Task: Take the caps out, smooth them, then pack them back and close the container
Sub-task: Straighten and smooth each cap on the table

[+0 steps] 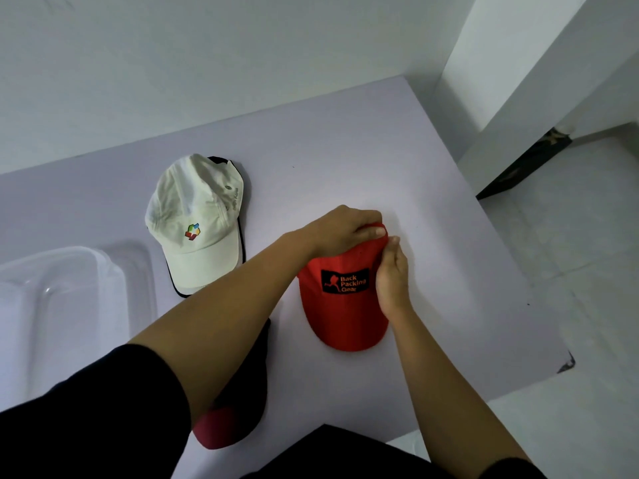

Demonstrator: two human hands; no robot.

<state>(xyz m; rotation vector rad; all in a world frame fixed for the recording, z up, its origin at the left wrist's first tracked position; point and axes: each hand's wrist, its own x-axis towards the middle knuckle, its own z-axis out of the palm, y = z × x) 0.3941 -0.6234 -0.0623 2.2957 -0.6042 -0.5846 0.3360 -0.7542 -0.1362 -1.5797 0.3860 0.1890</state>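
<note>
Left hand (340, 233) at the far end of the red cap (342, 319), fingers (364, 216) curled over the back rim of the crown, thumb pressing the fabric from above: clamped on the cap. Right hand (392, 278) just beside it, fingers (394, 242) drawn together, pinching the same rim from the right, palm lying along the crown next to the black patch (345, 280) reading "Back Packing Gear". Red cap flat on the worktop (345, 150), right of centre, brim toward the person.

Clear container (62, 305) at the left edge of the worktop, blurred; contents not to be told. Second clear shape (138, 257) just behind it, lid or tub impossible to say.

White cap (193, 229) with a small coloured logo left of the red cap and apart from it, lying on a dark cap (223, 160), black edge visible round the right side and brim. Red-brimmed cap (221, 430) near the front edge, mostly hidden under the left forearm. Black sleeve (103, 409) on that arm. Pale wall (242, 63) behind the worktop, tiled floor (570, 271) to the right.
</note>
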